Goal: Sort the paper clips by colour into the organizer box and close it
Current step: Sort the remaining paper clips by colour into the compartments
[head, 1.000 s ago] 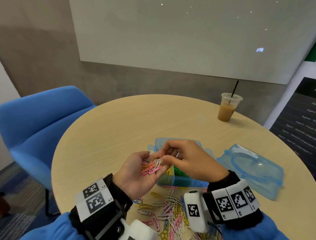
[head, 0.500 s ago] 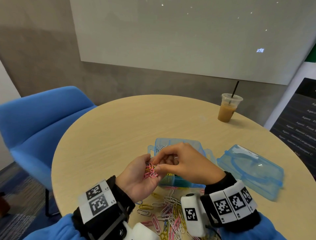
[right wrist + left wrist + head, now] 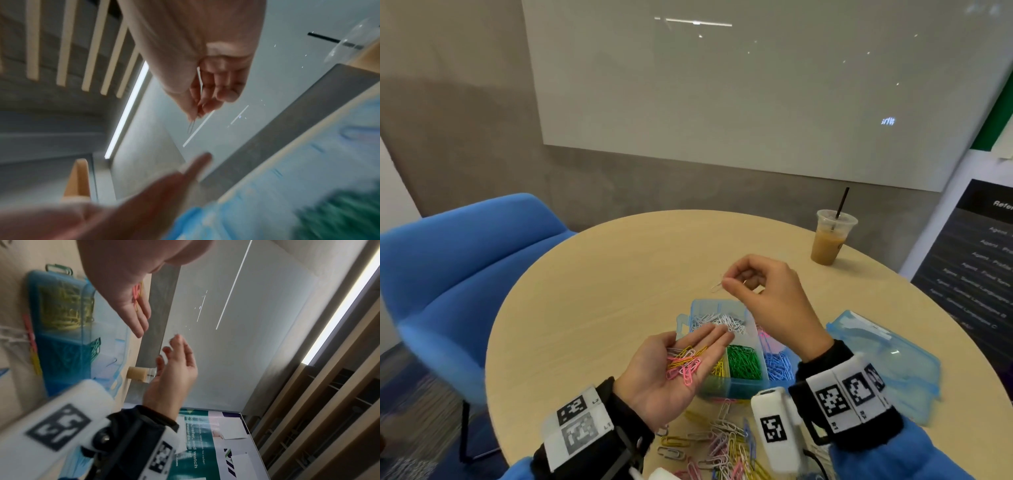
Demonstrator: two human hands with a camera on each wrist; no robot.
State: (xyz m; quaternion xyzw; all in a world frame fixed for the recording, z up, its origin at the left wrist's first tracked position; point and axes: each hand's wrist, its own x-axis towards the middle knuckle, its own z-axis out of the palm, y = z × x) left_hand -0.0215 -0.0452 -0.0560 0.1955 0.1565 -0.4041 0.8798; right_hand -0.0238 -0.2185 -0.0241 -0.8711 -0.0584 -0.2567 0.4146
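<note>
From the head view, the left hand (image 3: 671,373) lies palm-up just before the organizer box (image 3: 726,387) on the table (image 3: 592,308), its grip spread flat under pink and yellow clips (image 3: 685,363). The right hand (image 3: 767,294) hovers beyond the box, pinching one pale clip (image 3: 717,287). The right wrist view shows that pinch only blurrily, perhaps thumb against forefinger. The loose pile (image 3: 719,445) is cut off by the frame's lower edge.
</note>
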